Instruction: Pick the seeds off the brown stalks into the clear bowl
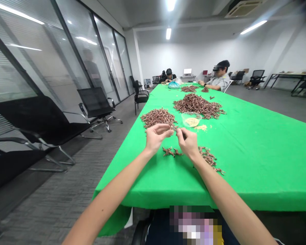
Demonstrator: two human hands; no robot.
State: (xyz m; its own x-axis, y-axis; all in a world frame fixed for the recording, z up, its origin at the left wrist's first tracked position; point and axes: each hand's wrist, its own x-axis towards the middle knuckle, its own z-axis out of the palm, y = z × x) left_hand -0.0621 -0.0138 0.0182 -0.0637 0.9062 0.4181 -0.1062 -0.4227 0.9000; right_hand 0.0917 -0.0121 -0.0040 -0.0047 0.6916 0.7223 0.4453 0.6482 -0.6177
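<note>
My left hand point(156, 135) is closed in a pinch above the green-covered table point(250, 149), at the near edge of a heap of small brown twisted pieces point(158, 117). What its fingertips hold is too small to name. My right hand point(187, 139) faces it, fingers closed on a thin metal tool, perhaps tweezers point(173, 128), pointing at the left fingertips. Below the hands lie a few brown pieces point(169, 151); more point(207, 156) lie beside my right wrist. A clear bowl point(191, 119) with pale yellowish bits stands just beyond, some bits spilled beside it.
A larger brown heap point(199, 105) lies behind the bowl. Farther back are smaller heaps and a blue plastic bag point(173, 85). A person point(219, 80) sits at the right side, others at the far end. Black chairs point(94, 102) stand left of the table.
</note>
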